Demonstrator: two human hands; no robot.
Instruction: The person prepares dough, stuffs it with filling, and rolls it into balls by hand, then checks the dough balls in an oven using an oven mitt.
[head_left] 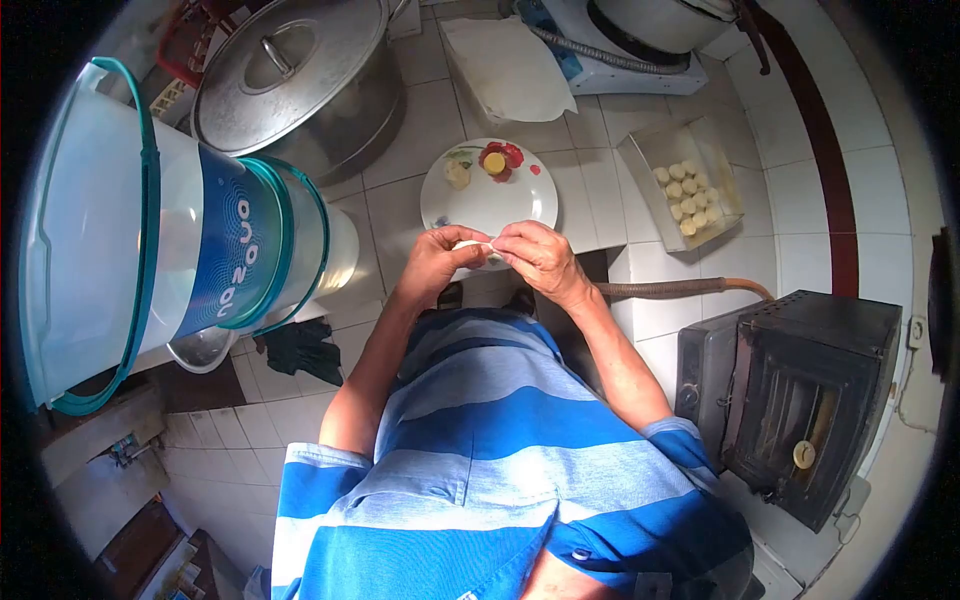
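My left hand (438, 260) and my right hand (545, 260) meet over the near edge of a white flowered plate (505, 208). Fingertips of both pinch a small pale piece of what looks like dough (493, 257), mostly hidden by the fingers. Farther back on the plate lie a round yellow lump (495, 163) and a paler cream-coloured lump (457, 177), apart from each other. To the right of the plate, a shallow rectangular container (735, 212) holds several small pale balls (688, 187).
A lidded metal pot (365, 130) and large plastic buckets (165, 230) stand on the left. Behind the plate is a paper-covered tray (510, 70), beside a stove (645, 80) with a pot. A black oven (810, 390) and a hose (670, 289) are at right.
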